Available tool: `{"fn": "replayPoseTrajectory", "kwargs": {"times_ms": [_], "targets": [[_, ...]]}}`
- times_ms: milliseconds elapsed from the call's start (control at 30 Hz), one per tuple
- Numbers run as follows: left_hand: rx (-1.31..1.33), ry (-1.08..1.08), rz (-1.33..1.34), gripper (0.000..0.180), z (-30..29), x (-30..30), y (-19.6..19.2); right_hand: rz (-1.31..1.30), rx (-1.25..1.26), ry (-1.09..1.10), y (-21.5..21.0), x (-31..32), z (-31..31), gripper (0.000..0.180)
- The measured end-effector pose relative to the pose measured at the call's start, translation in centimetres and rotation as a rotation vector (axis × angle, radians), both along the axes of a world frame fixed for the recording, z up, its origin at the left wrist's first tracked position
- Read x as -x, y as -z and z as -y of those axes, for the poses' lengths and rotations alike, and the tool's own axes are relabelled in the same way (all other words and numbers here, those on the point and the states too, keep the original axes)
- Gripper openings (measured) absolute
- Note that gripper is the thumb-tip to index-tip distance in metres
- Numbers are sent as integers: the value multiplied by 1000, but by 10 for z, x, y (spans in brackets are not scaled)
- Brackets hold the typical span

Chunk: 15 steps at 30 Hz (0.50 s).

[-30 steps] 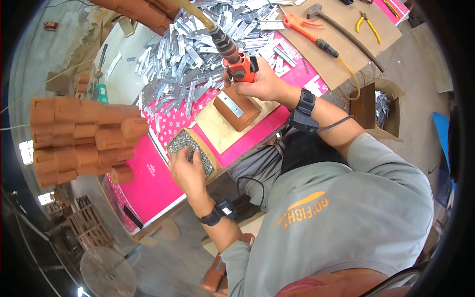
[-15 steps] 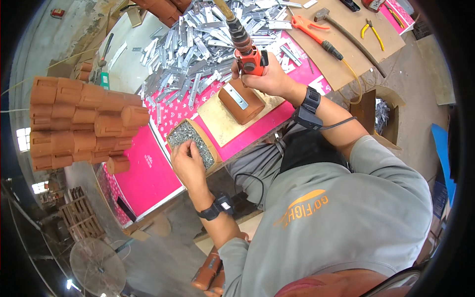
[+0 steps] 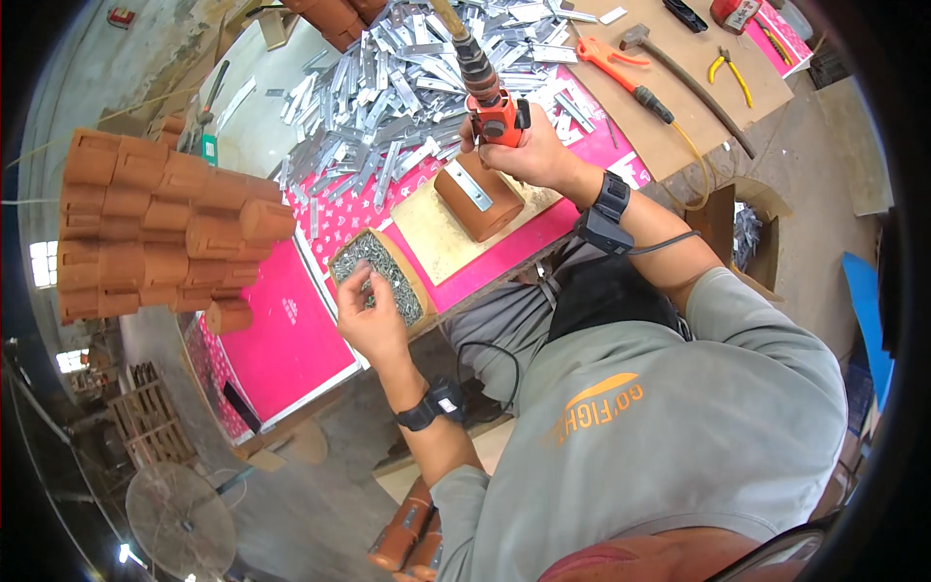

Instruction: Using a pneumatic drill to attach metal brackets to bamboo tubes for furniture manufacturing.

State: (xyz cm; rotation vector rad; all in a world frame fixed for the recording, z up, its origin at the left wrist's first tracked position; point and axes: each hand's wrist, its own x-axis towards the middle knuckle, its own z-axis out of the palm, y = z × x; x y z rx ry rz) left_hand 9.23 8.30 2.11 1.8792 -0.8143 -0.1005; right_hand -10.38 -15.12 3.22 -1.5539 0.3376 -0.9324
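My right hand (image 3: 535, 153) grips a red-orange power screwdriver (image 3: 497, 118), its dark, ribbed front end pointing away from me. Just beneath that hand, a brown clay-coloured cylinder (image 3: 499, 215) lies on a pale board (image 3: 427, 228). A flat silver metal strip with holes (image 3: 469, 184) rests along the cylinder's top. On the left, my left hand (image 3: 376, 318) hovers over an open cardboard box of small screws (image 3: 393, 276). Its thumb and fingers are curled together; whatever is between them is too small to make out.
A heap of silver metal strips (image 3: 407, 82) covers the table's far side. Brown cylinders (image 3: 145, 228) are stacked at left. At far right lie a hammer (image 3: 679, 82), yellow-handled pliers (image 3: 729, 73) and an orange-handled tool (image 3: 616, 68) with a yellow cord.
My left hand has lifted slightly out of the screws, with its fingers drawn together. My right hand and the screwdriver stay over the cylinder; the whole view has shifted a little.
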Motion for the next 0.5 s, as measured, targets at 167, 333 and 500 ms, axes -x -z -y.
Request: {"fn": "replayPoseTrajectory", "kwargs": {"times_ms": [167,333,500], "targets": [[263,66,-371,9,5,-2,-9,25,32,8,2,-1,2,45],[374,191,-543,11,18,16,-18,-46,-71,7,-9,-4,1,38],[468,297,-660,12,28,32,-17,-37,-15,20,-55,6,-4,31]]}}
